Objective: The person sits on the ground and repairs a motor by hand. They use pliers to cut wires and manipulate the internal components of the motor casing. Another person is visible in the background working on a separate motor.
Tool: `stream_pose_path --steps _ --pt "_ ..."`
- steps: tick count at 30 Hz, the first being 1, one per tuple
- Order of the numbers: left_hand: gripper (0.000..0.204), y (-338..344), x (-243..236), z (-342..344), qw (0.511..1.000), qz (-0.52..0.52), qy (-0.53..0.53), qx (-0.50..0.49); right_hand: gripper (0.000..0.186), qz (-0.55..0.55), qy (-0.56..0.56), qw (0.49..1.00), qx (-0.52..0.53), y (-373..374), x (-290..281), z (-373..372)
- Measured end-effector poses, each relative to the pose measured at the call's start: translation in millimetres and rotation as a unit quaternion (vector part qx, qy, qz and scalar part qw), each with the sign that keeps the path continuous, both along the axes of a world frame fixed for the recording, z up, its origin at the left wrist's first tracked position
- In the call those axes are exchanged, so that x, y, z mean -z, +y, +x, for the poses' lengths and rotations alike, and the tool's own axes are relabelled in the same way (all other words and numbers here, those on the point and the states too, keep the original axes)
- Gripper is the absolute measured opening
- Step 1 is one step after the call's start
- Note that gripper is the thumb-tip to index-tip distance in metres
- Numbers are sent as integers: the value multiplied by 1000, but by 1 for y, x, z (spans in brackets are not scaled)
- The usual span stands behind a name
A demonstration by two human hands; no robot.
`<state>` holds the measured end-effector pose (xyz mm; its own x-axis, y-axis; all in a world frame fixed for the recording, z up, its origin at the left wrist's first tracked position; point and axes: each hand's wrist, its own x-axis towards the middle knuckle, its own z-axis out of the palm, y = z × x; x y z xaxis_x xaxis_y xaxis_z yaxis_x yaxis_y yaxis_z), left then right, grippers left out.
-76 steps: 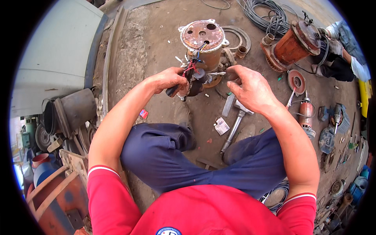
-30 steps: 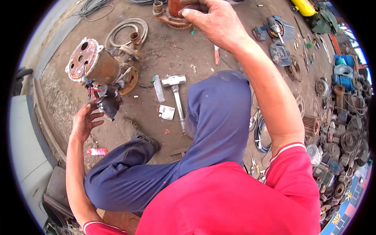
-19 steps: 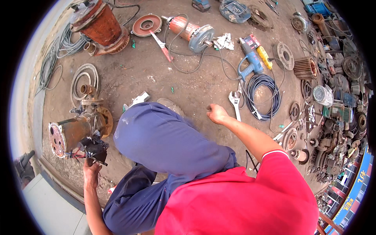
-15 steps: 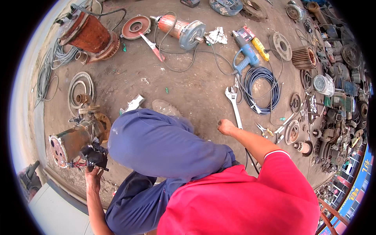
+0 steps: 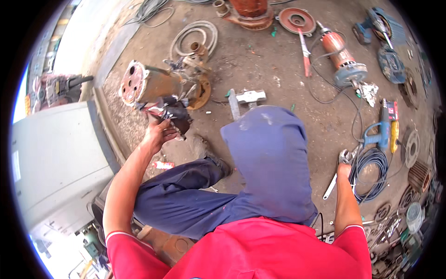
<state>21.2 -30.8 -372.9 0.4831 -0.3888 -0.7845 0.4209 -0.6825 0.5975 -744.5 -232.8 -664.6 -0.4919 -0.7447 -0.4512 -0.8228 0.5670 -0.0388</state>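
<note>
two bare hands work low over bare ground, one at each side of a pair of blue trousers [image 5: 269, 158]. the left hand [image 5: 159, 136] grasps the lower side of one black wrapped bundle [image 5: 178, 116], its thumb hard to make out. the bundle, with reddish wires tangled at its near end, sits against one rusty brown motor housing [image 5: 162, 86] that lies tilted, its pink-brown end plate [image 5: 132, 83] facing left. the right hand [image 5: 344, 170] is at one adjustable wrench [image 5: 330, 187], covering the middle of it; the fingers are mostly hidden, and whether they have closed on the tool cannot be told.

beyond the raised knee lies one hammer [image 5: 251, 96], its handle hidden behind the leg, with one flat metal strip [image 5: 234, 106] just beside its head. past the housing rest two pale rings [image 5: 214, 39], one inside the other. one orange pump [image 5: 248, 9] is cut off by the upper edge, as is a coil of grey cable [image 5: 148, 10].

at right, one red disc [image 5: 296, 20] lies near one orange-and-grey rotor [image 5: 337, 46]. one blue heat gun [image 5: 382, 134] and one yellow device [image 5: 395, 131] lie beside one coil of dark cable [image 5: 382, 168], which is near the right hand. the metal parts [image 5: 404, 232] crowding the lower right corner are too small and dim to count.
</note>
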Motion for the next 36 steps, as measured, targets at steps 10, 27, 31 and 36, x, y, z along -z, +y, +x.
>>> stream_pose_path --steps 10,27,31,36 --pt "27 10 -17 -17 998 27 -54 26 32 20 -73 982 171 -8 -1 17" --pt "32 10 -17 8 989 -108 -99 16 31 26 -103 994 36 -30 -33 32" --pt "43 27 -17 16 986 -94 -119 74 32 24 -107 994 18 -36 -47 42" --pt "58 66 -12 38 900 23 -247 359 34 14 -114 993 -6 -42 -65 52"
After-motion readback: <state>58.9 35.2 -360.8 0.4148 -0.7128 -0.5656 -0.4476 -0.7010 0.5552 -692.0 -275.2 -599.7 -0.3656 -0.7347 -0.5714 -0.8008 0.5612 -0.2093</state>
